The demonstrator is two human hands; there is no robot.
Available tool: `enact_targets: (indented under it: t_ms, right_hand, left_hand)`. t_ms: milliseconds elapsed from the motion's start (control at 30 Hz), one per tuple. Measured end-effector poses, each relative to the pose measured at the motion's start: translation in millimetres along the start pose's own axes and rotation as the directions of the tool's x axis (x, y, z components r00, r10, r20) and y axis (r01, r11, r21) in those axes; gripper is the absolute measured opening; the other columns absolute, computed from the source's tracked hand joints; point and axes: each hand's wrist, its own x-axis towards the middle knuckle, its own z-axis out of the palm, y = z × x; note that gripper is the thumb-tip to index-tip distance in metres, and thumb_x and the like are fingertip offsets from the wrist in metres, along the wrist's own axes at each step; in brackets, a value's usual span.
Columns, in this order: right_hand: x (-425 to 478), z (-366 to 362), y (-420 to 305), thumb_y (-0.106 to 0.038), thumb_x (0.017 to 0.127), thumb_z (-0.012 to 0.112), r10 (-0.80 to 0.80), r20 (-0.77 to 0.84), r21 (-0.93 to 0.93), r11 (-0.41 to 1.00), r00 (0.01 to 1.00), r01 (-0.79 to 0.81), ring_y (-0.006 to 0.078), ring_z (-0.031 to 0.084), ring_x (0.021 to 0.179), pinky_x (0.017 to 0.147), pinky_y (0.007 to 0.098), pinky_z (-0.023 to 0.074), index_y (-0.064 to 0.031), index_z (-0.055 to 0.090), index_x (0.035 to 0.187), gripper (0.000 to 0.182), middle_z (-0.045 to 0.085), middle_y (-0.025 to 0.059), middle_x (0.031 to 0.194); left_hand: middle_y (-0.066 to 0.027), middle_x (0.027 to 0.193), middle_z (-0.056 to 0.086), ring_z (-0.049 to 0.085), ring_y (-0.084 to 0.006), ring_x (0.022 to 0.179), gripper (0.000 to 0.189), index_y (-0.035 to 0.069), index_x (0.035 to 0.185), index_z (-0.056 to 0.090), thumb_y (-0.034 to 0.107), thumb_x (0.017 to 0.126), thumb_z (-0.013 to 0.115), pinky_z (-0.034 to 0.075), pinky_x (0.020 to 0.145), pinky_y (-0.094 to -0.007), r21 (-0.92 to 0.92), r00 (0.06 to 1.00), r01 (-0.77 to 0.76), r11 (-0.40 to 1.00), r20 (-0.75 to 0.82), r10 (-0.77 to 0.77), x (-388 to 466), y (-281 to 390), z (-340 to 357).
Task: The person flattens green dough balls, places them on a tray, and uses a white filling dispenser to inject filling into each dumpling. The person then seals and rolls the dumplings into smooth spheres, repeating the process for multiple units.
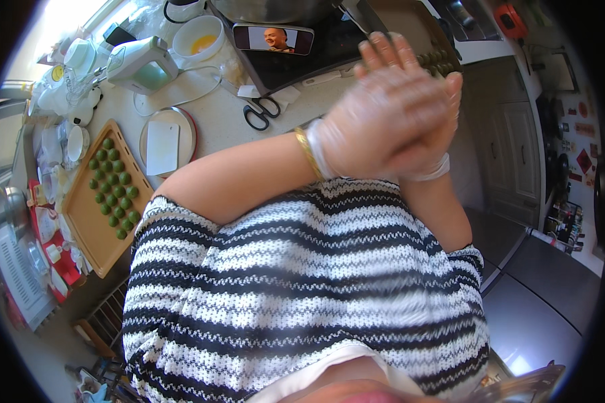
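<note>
My left hand lies across my right hand, palm towards palm, above the counter's front edge. Both wear clear disposable gloves, and a gold-coloured bracelet circles my left wrist. Motion blurs the hands. Whatever may be between the palms is hidden. Behind my fingers, a baking tray holds several green balls, partly covered by the hands. On the left, a second gold-coloured baking tray carries rows of green balls. Near it, a white rectangular board or scraper rests on a round plate-like thing.
Black-handled scissors lie on the counter. A phone leans by the black cooktop. Further left are a corded hand mixer and a white bowl with yellow liquid. Cabinets stand at right.
</note>
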Motion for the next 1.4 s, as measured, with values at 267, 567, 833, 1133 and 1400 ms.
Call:
enact_targets:
  t_ms: [267, 567, 833, 1133, 1400]
  right_hand:
    - [-1, -19, -12, -0.058, 0.096, 0.027, -0.072, 0.23, -0.347, 0.926, 0.971, 0.151, 0.0311, 0.03, 0.138, 0.114, 0.0417, 0.0241, -0.0037, 0.023, 0.147, 0.074, 0.032, 0.021, 0.147]
    - [-5, -8, -11, -0.055, 0.097, 0.022, 0.037, 0.098, 0.097, 0.994, 0.994, -0.047, 0.0347, 0.022, 0.141, 0.117, 0.0436, 0.014, -0.0007, 0.019, 0.148, 0.075, 0.02, 0.0207, 0.153]
    - [1, -25, -8, -0.066, 0.093, 0.016, 0.032, 0.366, 0.394, 0.9, 0.93, -0.186, 0.0332, 0.025, 0.14, 0.116, 0.0443, 0.0177, -0.0038, 0.022, 0.148, 0.083, 0.026, 0.0185, 0.151]
    - [-1, -29, -2, -0.069, 0.091, 0.029, 0.092, 0.396, 0.316, 0.921, 0.914, -0.229, 0.0263, 0.034, 0.135, 0.114, 0.0405, 0.0238, -0.0055, 0.028, 0.145, 0.084, 0.035, 0.0146, 0.146]
    - [3, -17, 9, -0.073, 0.089, 0.026, 0.185, 0.553, 0.537, 0.666, 0.812, -0.517, 0.0254, 0.03, 0.137, 0.114, 0.0393, 0.0225, -0.0074, 0.021, 0.148, 0.089, 0.031, 0.0131, 0.149]
  left_hand:
    - [-0.016, 0.122, 0.059, 0.059, -0.0347, 0.108, 0.037, 0.008, 0.107, 0.068, 0.024, 0.073, 0.066, 0.049, 0.09, -0.0417, 0.22, 0.982, -0.093, 0.971, -0.144, 0.126, 7, -7, -7]
    - [-0.0147, 0.114, 0.062, 0.058, -0.0345, 0.11, 0.035, 0.007, 0.11, 0.066, 0.02, 0.077, 0.065, 0.045, 0.094, -0.0436, 0.214, 0.985, 0.067, 0.975, -0.172, -0.03, 0, 0, -12]
    - [-0.016, 0.116, 0.062, 0.061, -0.0336, 0.103, 0.036, 0.006, 0.107, 0.066, 0.019, 0.074, 0.064, 0.049, 0.09, -0.0416, 0.264, 0.978, 0.038, 0.964, -0.21, 0.019, 9, -11, -20]
    - [-0.0133, 0.108, 0.065, 0.063, -0.0317, 0.098, 0.034, 0.007, 0.104, 0.068, 0.019, 0.073, 0.064, 0.052, 0.082, -0.0378, 0.325, 0.978, 0.073, 0.943, -0.21, -0.004, 6, -11, -19]
    - [-0.0204, 0.112, 0.064, 0.062, -0.0367, 0.104, 0.032, -0.002, 0.105, 0.065, 0.015, 0.079, 0.058, 0.048, 0.091, -0.0423, 0.339, 0.984, 0.084, 0.937, -0.178, -0.024, 3, -1, -27]
